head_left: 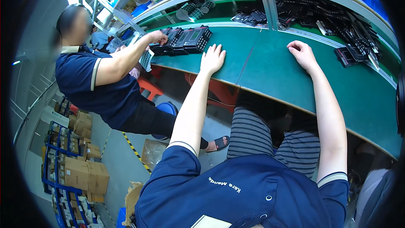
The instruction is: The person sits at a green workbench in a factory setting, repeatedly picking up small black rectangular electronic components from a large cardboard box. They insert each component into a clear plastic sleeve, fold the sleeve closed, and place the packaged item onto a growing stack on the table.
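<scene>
My left hand (213, 60) lies flat on the green tabletop (270, 71), its fingers stretched out and a little apart. It holds nothing and rests just right of stacked flat black boxes (192, 39), apart from them. Farther right, my right hand (303, 55) rests on the same tabletop with fingers curled in and the thumb near the fingertips. No object shows in it. The thing nearest to that hand is a small black box (346, 56), at the edge of a heap of black packages (354, 31).
At left a co-worker (105, 69) stands with one hand (158, 37) on the black boxes. A metal post (266, 4) rises at the table's back. Rolled green grid sheets (192, 12) lie behind. An orange stool (219, 93) stands under the table; cardboard boxes (86, 174) fill a blue rack.
</scene>
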`<action>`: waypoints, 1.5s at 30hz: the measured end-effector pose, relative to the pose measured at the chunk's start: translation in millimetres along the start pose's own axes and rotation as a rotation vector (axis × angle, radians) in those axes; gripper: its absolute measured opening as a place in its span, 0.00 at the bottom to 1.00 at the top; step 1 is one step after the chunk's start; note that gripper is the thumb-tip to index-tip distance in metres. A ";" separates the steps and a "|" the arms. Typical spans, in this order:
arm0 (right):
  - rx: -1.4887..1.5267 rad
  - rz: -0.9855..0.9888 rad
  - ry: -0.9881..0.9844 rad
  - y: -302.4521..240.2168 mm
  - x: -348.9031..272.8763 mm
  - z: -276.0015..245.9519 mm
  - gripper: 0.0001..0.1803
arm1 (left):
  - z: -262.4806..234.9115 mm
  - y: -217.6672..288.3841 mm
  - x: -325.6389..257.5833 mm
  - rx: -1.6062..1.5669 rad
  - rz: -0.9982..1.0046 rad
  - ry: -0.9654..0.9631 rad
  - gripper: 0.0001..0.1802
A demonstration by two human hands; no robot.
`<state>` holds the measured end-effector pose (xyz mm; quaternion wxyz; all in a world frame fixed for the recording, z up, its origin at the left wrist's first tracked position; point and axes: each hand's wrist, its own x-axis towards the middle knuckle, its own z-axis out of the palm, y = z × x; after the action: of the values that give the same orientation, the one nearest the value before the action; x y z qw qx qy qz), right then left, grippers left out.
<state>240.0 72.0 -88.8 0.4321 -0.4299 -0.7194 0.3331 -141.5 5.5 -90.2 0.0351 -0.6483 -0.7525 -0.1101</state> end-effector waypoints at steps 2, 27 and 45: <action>-0.027 -0.014 -0.001 4.2 -0.4 -1.3 0.09 | -0.9 12.4 -11.1 0.018 -0.037 -0.023 0.35; -0.407 -0.830 -0.349 49.4 95.0 47.1 0.12 | -51.0 45.2 -418.4 0.084 -0.426 -0.126 0.33; -0.333 -0.824 -0.819 -54.9 -11.6 96.6 0.22 | 10.9 128.0 -509.8 0.028 -1.227 0.257 0.45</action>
<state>137.1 28.7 -85.0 0.1403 -0.0146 -0.9771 0.1596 65.4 -468.4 -185.1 0.0641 -0.0795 -0.9788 -0.1775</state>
